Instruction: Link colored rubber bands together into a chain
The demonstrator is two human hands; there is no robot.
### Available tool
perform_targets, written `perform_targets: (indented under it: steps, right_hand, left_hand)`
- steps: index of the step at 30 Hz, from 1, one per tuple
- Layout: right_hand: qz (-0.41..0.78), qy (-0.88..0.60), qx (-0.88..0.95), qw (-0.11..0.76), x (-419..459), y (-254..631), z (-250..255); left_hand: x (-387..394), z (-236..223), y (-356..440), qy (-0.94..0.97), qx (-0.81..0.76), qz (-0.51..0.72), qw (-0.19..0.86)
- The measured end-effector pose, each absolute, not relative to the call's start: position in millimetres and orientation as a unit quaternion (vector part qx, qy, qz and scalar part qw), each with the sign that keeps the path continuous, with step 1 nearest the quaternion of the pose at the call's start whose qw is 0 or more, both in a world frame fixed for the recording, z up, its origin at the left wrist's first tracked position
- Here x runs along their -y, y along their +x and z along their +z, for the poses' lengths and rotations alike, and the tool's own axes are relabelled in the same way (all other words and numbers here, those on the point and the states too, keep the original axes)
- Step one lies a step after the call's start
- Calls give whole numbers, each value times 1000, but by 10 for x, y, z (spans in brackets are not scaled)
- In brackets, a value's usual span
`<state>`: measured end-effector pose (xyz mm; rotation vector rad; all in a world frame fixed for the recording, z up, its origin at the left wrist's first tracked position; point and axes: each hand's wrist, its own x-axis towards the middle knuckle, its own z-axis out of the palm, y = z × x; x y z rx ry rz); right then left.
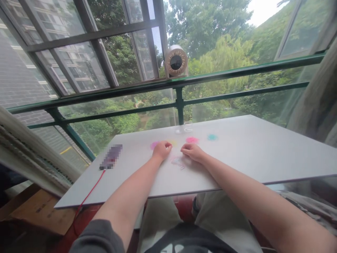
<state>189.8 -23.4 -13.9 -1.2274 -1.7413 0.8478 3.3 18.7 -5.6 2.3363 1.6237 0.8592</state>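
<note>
Both hands are over the white table (pixel 252 151), a short gap between them. The fingers of my left hand (pixel 162 151) are curled into a pinch; whatever is in them is too small to name. My right hand (pixel 194 152) is pinched too, its fingertips pointing left, and its contents cannot be made out. Between and just below the hands lie thin, loop-like coloured pieces (pixel 178 161). Around them are small piles of similar bits: a purple pile (pixel 153 144) partly behind my left hand, a yellow pile (pixel 173 143), a pink pile (pixel 192 140) and a teal pile (pixel 212 137).
Clear round objects (pixel 187 129) lie at the table's back edge. On the left is a blurred-out dark device (pixel 111 156) with a red cable (pixel 92 188) running off the front edge. A green railing (pixel 142 109) stands behind the table. A cardboard box (pixel 44 211) sits low left.
</note>
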Motion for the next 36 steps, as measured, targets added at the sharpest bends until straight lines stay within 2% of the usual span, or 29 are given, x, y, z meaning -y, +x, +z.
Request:
perform_targets:
  steps: [7,15,25,36]
  right_hand:
    - [346,-480,684,428,272,1903,-130]
    - [255,-522,678,450,331,2045,-153]
    - [244,-515,736,365,396,2106,-187]
    - [165,-532,767,319,441,2113,-215]
  left_hand:
    - [-431,83,113,776,-580,237,75]
    - [-560,135,277,787,-581,191,78]
    - [-434,393,-1,799,-559,208,75]
    - [-355,287,-112,793,-552,230,118]
